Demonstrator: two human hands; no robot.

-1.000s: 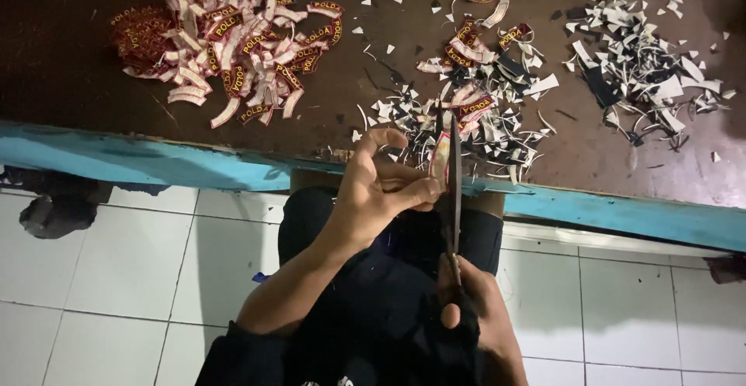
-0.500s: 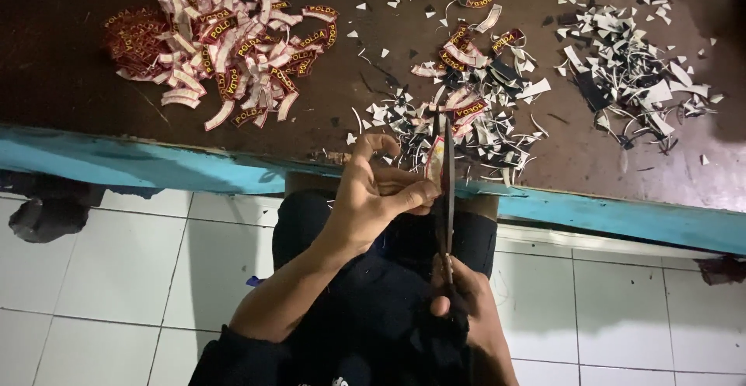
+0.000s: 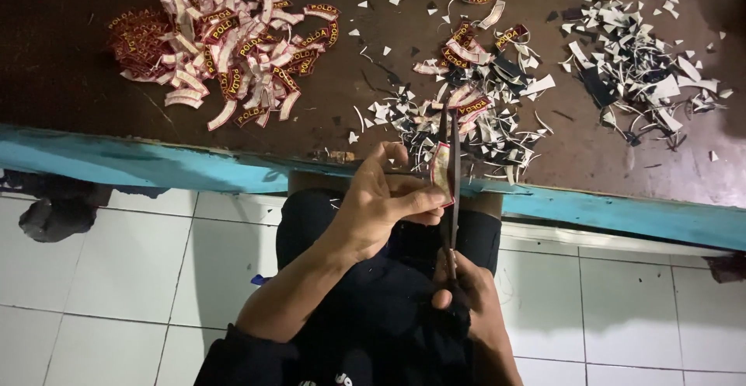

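My left hand (image 3: 381, 199) pinches a small curved embroidered patch (image 3: 441, 170), red and gold with a white back, over my lap. My right hand (image 3: 470, 300) grips the handles of long dark scissors (image 3: 449, 192); the blades point up and away from me and sit against the patch's edge. Both hands hover just in front of the table's blue front edge (image 3: 155, 164). I am seated, with dark clothing below my hands.
On the dark brown tabletop (image 3: 70, 52) lies a heap of finished patches (image 3: 225, 44) at left, a mixed pile of patches and trimmings (image 3: 474, 98) in the middle, and black and white offcuts (image 3: 645, 67) at right. White floor tiles (image 3: 116, 277) lie below.
The hands, patch and scissors have shifted slightly in view. The left hand has turned the patch a little against the blades.
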